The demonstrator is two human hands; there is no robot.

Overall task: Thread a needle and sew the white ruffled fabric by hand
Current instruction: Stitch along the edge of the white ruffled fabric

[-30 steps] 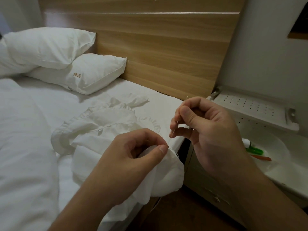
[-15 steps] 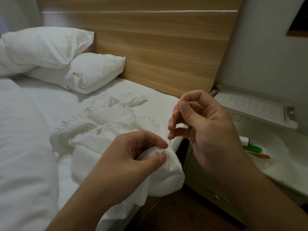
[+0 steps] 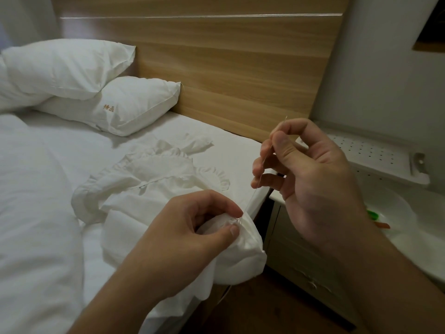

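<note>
Bedside, the right hand (image 3: 310, 169) pinches the needle (image 3: 269, 150); draw thread taut gently while the left hand (image 3: 192, 227) grips the white ruffled fabric (image 3: 154, 174).

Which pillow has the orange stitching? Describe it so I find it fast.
Start at the wooden headboard. Two white pillows lean against it at the left; take the lower pillow, nearer the ruffled fabric. Only it carries small orange embroidered characters; the upper pillow is plain.

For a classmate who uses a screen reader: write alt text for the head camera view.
A left hand pinches a fold of white ruffled fabric at the edge of a bed, while the right hand holds a needle above it, a thread running down to the fabric. Two pillows lean against a wooden headboard.
</note>
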